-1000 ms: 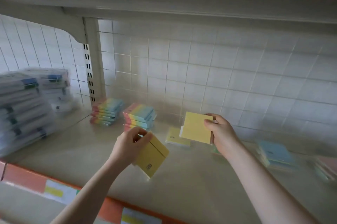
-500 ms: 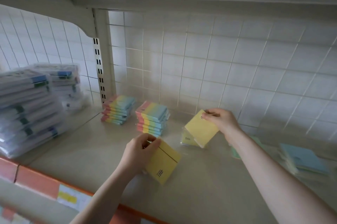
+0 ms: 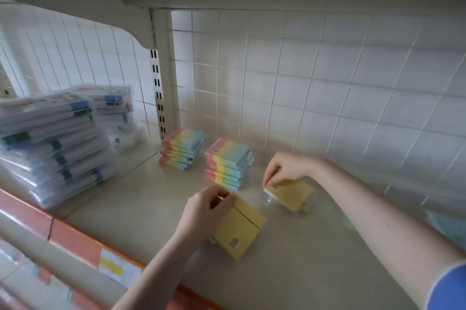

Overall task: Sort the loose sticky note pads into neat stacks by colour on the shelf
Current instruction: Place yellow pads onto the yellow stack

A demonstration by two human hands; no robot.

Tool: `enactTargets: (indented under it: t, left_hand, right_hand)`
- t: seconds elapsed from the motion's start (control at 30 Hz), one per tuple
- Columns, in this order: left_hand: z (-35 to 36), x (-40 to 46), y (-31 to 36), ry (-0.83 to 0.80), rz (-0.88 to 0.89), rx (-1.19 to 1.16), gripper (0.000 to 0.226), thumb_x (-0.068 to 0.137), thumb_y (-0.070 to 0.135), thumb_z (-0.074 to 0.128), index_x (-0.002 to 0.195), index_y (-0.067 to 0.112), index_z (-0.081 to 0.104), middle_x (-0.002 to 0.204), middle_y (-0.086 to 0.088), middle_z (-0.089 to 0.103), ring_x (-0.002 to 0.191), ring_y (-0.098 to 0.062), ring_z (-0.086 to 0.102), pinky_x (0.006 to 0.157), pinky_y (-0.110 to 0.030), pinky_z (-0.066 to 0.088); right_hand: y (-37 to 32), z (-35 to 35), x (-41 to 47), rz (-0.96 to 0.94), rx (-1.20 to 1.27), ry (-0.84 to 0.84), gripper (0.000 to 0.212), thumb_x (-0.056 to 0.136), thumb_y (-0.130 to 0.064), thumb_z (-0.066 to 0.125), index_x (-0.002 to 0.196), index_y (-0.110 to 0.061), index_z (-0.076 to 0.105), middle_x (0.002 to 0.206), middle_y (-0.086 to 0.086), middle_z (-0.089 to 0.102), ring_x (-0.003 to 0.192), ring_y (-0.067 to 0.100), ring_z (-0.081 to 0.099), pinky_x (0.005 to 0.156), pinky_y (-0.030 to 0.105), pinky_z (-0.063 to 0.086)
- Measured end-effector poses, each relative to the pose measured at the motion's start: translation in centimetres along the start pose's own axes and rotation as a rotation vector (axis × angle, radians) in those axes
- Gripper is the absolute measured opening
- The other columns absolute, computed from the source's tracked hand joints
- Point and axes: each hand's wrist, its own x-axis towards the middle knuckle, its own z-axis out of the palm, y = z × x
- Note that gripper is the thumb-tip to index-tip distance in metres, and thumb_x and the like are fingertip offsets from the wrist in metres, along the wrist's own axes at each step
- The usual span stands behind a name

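Note:
My left hand [image 3: 204, 211] grips a yellow sticky note pad [image 3: 238, 230] by its upper corner, tilted just above the beige shelf [image 3: 141, 208]. Further back, my right hand [image 3: 283, 168] pinches the left edge of a second yellow pad [image 3: 290, 194], which lies low over another yellow pad on the shelf; whether it rests on it I cannot tell. Two neat stacks of rainbow-striped pads stand at the back: the left stack [image 3: 182, 149] and the right stack [image 3: 228, 163]. A blue pad [image 3: 446, 225] shows at the right edge, blurred.
Tall piles of plastic-wrapped packs [image 3: 50, 143] fill the neighbouring bay on the left. A slotted upright post [image 3: 161, 82] divides the bays. A white wire grid [image 3: 315, 87] backs the shelf, and an orange price strip [image 3: 75, 240] runs along its front edge.
My right hand has lowered its yellow pad from an upright hold down onto the spot of the yellow pad lying on the shelf. My left hand has kept its pad nearly still.

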Motion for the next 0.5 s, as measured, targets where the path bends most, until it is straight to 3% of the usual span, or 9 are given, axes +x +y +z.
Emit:
enactTargets:
  t: [0.13,0.23,0.33,0.4,0.5]
  left_hand:
    - [0.0,0.2,-0.3,0.013,0.005,0.034,0.008,0.090,0.034,0.060,0.081,0.033,0.060,0.084,0.006,0.066,0.071,-0.010,0.065,0.056,-0.031,0.057]
    - [0.0,0.2,-0.3,0.003,0.014,0.062,0.009,0.090,0.034,0.059,0.081,0.035,0.059,0.085,0.008,0.066,0.074,-0.009,0.065,0.061,-0.031,0.058]
    - [0.1,0.3,-0.2,-0.004,0.007,0.052,0.008,0.090,0.035,0.059,0.082,0.033,0.060,0.085,0.006,0.066,0.073,-0.010,0.065,0.057,-0.036,0.058]
    - [0.1,0.4,-0.2,-0.006,0.007,0.059,0.008,0.090,0.035,0.059,0.083,0.032,0.061,0.086,0.005,0.066,0.073,-0.011,0.066,0.057,-0.040,0.058]
    - [0.2,0.5,-0.2,-0.007,0.006,0.071,0.007,0.090,0.035,0.059,0.085,0.030,0.062,0.086,0.003,0.067,0.074,-0.012,0.066,0.057,-0.040,0.058]
  right_hand:
    - [1.7,1.6,-0.5,-0.017,0.085,0.233,0.034,0.076,-0.014,0.077,0.109,-0.014,0.070,0.104,-0.004,0.066,0.094,0.005,0.055,0.083,0.017,0.041]
    - [2.7,2.3,-1.6,0.077,0.090,0.358,0.056,0.074,-0.024,0.079,0.124,-0.008,0.059,0.117,0.009,0.063,0.097,0.013,0.055,0.084,0.020,0.041]
    - [3.3,3.1,-3.0,0.180,0.088,0.311,0.069,0.074,-0.042,0.075,0.126,-0.004,0.050,0.123,0.012,0.057,0.109,0.024,0.055,0.093,0.032,0.043]
    - [3.3,3.8,-3.8,0.201,0.054,0.231,0.068,0.070,-0.051,0.075,0.120,-0.017,0.043,0.122,0.007,0.050,0.114,0.022,0.049,0.088,0.028,0.040]
    - [3.3,4.3,-4.2,0.222,0.049,0.206,0.103,0.067,-0.050,0.078,0.145,-0.010,0.024,0.145,0.010,0.034,0.135,0.022,0.032,0.106,0.031,0.031]
